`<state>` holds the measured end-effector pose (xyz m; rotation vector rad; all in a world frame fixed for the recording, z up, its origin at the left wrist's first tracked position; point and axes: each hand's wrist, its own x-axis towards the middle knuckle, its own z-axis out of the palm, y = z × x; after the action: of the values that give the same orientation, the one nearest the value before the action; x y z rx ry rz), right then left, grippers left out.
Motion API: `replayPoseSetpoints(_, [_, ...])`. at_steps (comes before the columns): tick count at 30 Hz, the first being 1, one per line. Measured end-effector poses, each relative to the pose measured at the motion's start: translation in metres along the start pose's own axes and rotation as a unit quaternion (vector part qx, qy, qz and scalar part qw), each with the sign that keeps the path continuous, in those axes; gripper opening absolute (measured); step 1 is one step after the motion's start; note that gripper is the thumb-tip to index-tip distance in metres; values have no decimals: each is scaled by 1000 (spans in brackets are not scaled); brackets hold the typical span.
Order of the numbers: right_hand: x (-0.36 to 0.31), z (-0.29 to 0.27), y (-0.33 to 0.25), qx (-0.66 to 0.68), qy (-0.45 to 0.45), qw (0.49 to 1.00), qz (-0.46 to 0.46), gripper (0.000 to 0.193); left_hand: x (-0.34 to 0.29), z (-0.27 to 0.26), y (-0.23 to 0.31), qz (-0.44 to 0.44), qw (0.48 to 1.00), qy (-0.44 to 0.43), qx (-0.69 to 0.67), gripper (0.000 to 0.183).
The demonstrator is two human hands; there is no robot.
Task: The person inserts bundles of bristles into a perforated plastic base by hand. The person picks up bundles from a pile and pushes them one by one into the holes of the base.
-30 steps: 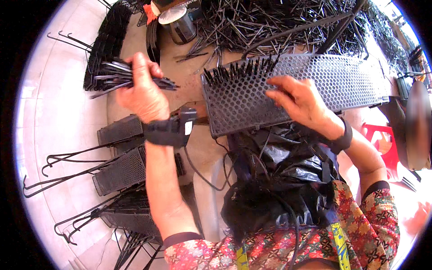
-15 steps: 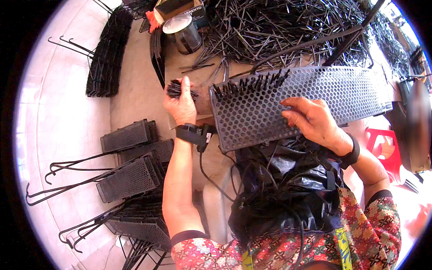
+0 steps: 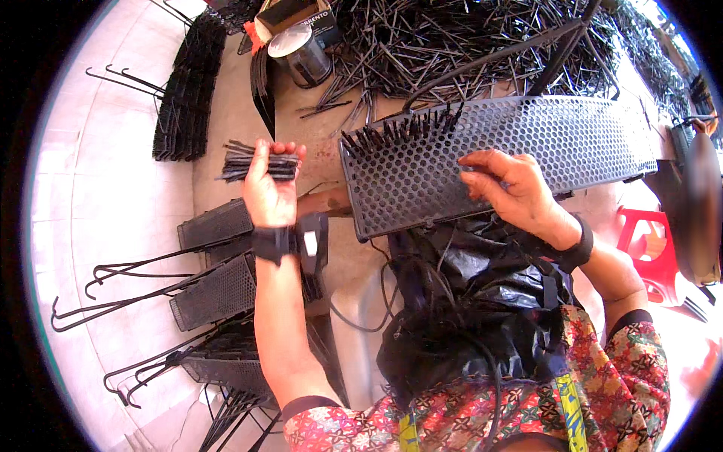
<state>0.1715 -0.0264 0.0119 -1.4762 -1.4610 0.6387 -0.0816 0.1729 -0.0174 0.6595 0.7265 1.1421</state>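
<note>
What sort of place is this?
Likely a workshop: there's a heap of dark strips, a panel full of holes with upright strips standing in it, and similar panels stacked to the left.

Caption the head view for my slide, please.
Left hand gripping a bundle of dark strips, right hand over a dark perforated panel.

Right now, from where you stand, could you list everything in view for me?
Strip bundle: one, black, left of centre
Perforated panel: one, grey, centre to right
Upright strips: many, black, panel's upper left
Loose strips: countless, black, top
Cylindrical container: one, dark, pale top, upper left
Box: one, mostly black, behind container
Hooked-rod panels: several, black, left
Stool-like object: one, red, right
Sheeting: black, lap
Wristbands: two, black, wrists
Left hand: one, bare, gripping bundle
Right hand: one, bare, over panel
</note>
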Motion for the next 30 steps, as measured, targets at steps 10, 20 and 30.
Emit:
replayPoseSetpoints(10, [-18, 12, -32, 324, -105, 919, 200, 30, -171, 92, -61, -280, 957, -72, -1, 13])
replayPoseSetpoints(20, [-34, 13, -29, 405, -46, 882, 235, 7, -178, 97, -76, -213, 965, -96, 118, 14])
replayPoseSetpoints(30, [-31, 12, -26, 391, -50, 883, 255, 7, -173, 88, -70, -233, 957, -87, 151, 17])
